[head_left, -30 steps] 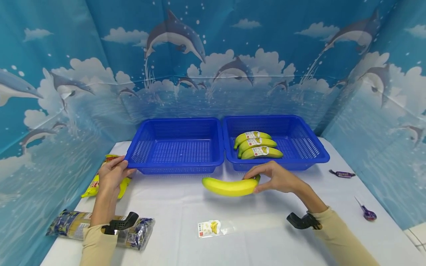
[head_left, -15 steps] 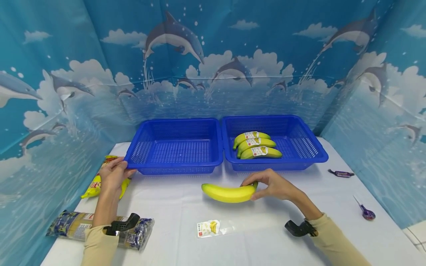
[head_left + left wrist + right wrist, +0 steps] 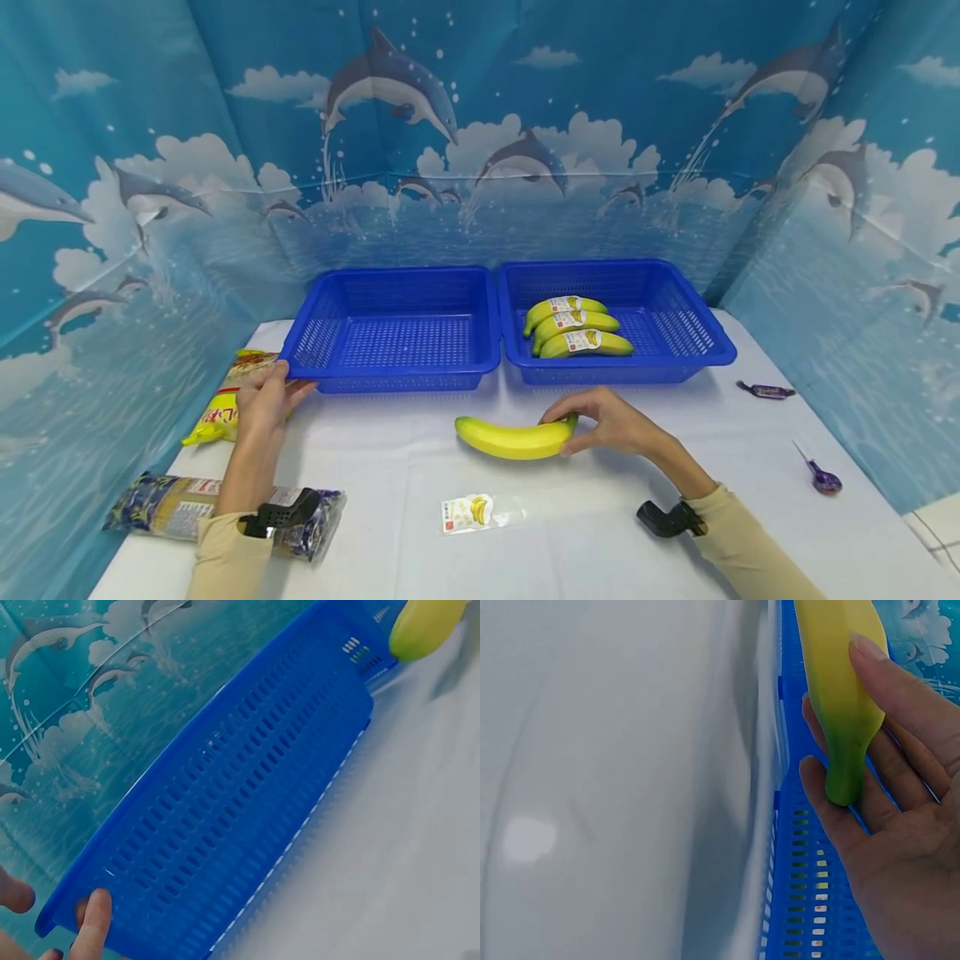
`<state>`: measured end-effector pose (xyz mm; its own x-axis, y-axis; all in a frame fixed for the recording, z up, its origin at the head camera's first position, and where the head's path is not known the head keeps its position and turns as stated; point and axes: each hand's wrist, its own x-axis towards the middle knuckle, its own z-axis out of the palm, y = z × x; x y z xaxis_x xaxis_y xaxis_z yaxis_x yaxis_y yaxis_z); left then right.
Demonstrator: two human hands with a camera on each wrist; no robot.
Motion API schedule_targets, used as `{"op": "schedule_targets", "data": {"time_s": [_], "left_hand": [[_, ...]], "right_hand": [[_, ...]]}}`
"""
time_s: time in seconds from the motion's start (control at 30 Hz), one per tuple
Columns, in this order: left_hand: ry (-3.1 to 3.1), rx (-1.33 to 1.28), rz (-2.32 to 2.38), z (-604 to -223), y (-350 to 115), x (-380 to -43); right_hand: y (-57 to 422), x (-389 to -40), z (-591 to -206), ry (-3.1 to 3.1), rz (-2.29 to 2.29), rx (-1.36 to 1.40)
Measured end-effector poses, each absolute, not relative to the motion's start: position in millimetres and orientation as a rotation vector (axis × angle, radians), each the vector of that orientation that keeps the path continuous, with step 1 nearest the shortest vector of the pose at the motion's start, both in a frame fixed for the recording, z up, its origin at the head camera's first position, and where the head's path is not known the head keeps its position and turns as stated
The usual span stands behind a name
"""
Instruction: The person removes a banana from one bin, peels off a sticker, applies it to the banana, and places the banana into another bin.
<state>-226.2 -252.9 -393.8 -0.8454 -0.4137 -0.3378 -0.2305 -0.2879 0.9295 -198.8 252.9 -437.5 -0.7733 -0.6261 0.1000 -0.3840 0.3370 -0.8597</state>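
A yellow banana with a green tip (image 3: 510,440) is held by its stem end between the thumb and fingers of my right hand (image 3: 611,425), over the table in front of the two baskets. The right wrist view shows the thumb on one side of the banana (image 3: 840,660) and the fingers round its green stem. My left hand (image 3: 262,408) grips the front left corner of the left blue plastic basket (image 3: 397,385); in the left wrist view a fingertip (image 3: 97,911) lies on the basket's outer wall. This basket has nothing in it.
Three labelled bananas (image 3: 573,323) lie in the right blue basket (image 3: 675,373). A clear label strip with a banana print (image 3: 468,512) lies in front. At left are a yellow snack bag (image 3: 221,408) and a long packet (image 3: 176,507); at right, a wrapped candy (image 3: 767,391) and a lollipop (image 3: 825,479).
My right hand has brought the banana down towards the table and slightly nearer. The left hand has shifted a little to the right at the basket corner, showing more of the snack bag.
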Motion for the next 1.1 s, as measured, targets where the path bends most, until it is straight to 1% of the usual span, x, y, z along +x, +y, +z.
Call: {"op": "schedule_targets", "data": {"time_s": [0.17, 0.37, 0.43, 0.6, 0.9, 1.0, 1.1], "left_hand": [[-1.805, 0.817, -2.366, -396, -242, -215], [-2.042, 0.7, -2.369, -399, -216, -196], [-2.149, 0.619, -2.34, -399, -204, -190], [-2.411, 0.264, -2.215, -403, -172, -177], [-2.913, -0.677, -1.846, -417, -128, -149], [-3.007, -0.838, -1.645, -419, -117, -138], [-3.04, -0.893, -1.49, -421, -110, -129]], "right_hand": [[250, -199, -439, 2.37, -1.398, -0.91], [248, -200, -441, 2.394, -1.382, -0.905], [247, -200, -441, 2.398, -1.379, -0.901], [247, -201, -443, 2.401, -1.382, -0.894], [248, -202, -447, 2.398, -1.386, -0.864], [249, -202, -448, 2.399, -1.384, -0.855], [248, -202, -447, 2.402, -1.379, -0.85]]}}
